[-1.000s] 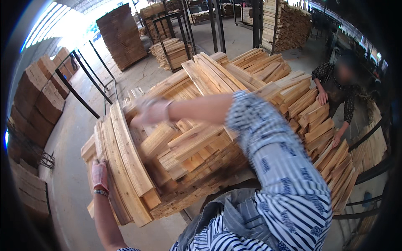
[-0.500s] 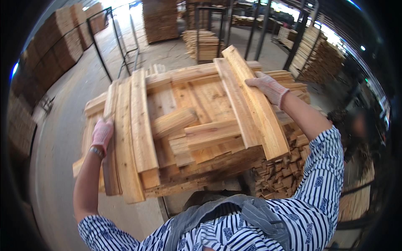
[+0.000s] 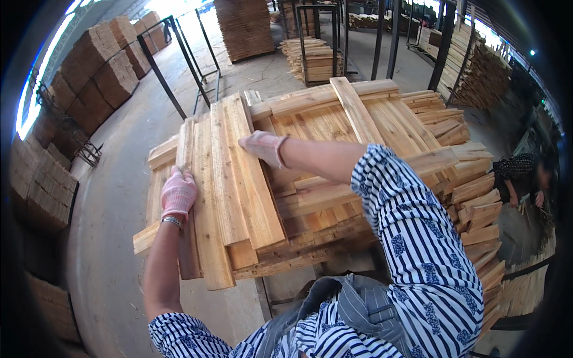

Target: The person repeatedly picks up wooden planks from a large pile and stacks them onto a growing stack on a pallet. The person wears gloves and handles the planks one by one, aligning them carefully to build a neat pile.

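Note:
Several pale wooden boards [image 3: 206, 203] lie side by side across the left part of a wide timber stack. My left hand [image 3: 179, 194], in a pinkish knitted glove, grips the outer left edge of this row. My right hand [image 3: 264, 148], gloved too, reaches across the stack and is closed on the right edge of the rightmost board [image 3: 260, 206] of the row; its fingertips are partly hidden. A single narrower board [image 3: 358, 113] lies apart, slanting over the stack's far side. Crosswise battens [image 3: 322, 100] run underneath along the far edge.
Loose split pieces [image 3: 477, 232] pile up at the right, where another person [image 3: 518, 179] bends down. Black metal frames [image 3: 173, 65] stand beyond the stack. Tall timber stacks [image 3: 89, 65] line the left; another lumber pile [image 3: 311, 58] stands at the back.
My right hand has moved left from the right side with a board, which now lies against the left row. My left hand stays at the row's outer edge. The view has shifted.

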`<state>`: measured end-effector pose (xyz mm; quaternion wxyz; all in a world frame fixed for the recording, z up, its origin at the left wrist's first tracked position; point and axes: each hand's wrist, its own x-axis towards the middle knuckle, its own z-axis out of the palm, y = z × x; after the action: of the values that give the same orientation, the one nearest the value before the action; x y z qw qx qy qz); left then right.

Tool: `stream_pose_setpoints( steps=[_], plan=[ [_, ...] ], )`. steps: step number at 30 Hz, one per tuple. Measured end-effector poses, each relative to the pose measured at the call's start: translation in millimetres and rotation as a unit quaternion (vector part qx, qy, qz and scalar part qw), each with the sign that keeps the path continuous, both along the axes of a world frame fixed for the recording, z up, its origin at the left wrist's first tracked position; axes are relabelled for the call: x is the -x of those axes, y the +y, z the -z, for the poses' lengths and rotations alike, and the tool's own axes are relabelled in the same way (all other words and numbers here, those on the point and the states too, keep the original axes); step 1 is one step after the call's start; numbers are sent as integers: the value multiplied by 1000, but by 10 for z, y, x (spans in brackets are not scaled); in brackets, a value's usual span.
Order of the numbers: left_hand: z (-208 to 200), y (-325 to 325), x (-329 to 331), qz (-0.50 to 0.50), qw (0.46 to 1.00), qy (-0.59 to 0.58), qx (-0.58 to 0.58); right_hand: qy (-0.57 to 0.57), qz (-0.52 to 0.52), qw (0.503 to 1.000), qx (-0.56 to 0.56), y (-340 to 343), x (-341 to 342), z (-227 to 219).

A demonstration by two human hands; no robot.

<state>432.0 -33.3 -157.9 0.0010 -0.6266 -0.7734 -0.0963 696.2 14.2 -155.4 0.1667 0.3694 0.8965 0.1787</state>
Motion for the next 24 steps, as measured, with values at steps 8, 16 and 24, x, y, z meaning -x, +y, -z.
stream_pose_setpoints(
  steps=[8,16,24],
  plan=[
    [-76,50,-258,10,999,-31,2,483,387,766,173,-103,233,-57],
    [118,16,139,-10,1000,-22,-3,471,259,836,106,-617,-1336,-384],
    [60,61,-49,15,1000,-9,-15,323,565,757,61,-777,-2257,-335]
  ],
)
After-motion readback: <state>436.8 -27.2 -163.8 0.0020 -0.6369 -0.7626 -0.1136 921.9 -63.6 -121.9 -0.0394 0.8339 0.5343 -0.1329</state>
